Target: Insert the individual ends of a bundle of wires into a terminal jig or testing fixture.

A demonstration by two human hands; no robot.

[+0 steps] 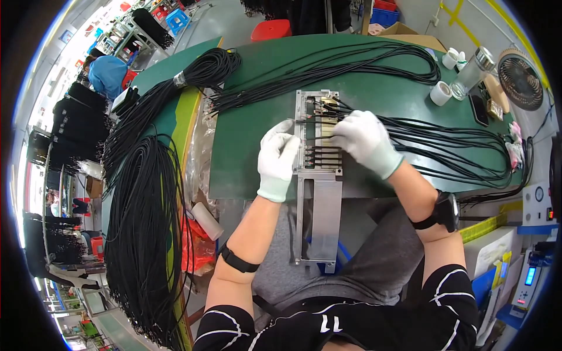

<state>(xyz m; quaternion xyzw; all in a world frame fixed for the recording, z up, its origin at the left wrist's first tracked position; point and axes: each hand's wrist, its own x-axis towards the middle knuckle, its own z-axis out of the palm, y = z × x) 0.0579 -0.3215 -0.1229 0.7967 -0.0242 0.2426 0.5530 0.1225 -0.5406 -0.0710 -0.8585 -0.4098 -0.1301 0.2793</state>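
Note:
A metal fixture (pixel 301 161) with a row of slots lies across the near edge of the green table, several black cable ends seated side by side in it. My left hand (pixel 277 157), in a white glove, is at the fixture's left side. Its thumb and forefinger are apart, the forefinger close to a cable tip. My right hand (pixel 364 140), also gloved, is over the fixture's right side with fingers closed on a black cable (pixel 321 137); the fingertips are partly hidden. The bundle of black cables (pixel 462 136) runs from the fixture to the right under my right hand.
More black cables (pixel 351 64) lie across the back of the green table (pixel 257 167). A large cable bundle (pixel 143 222) hangs at the left. White rolls (pixel 441 93), a glass jar (pixel 471 76), a phone (pixel 478 110) and a fan (pixel 520 79) stand at the right. A co-worker (pixel 107 75) sits far left.

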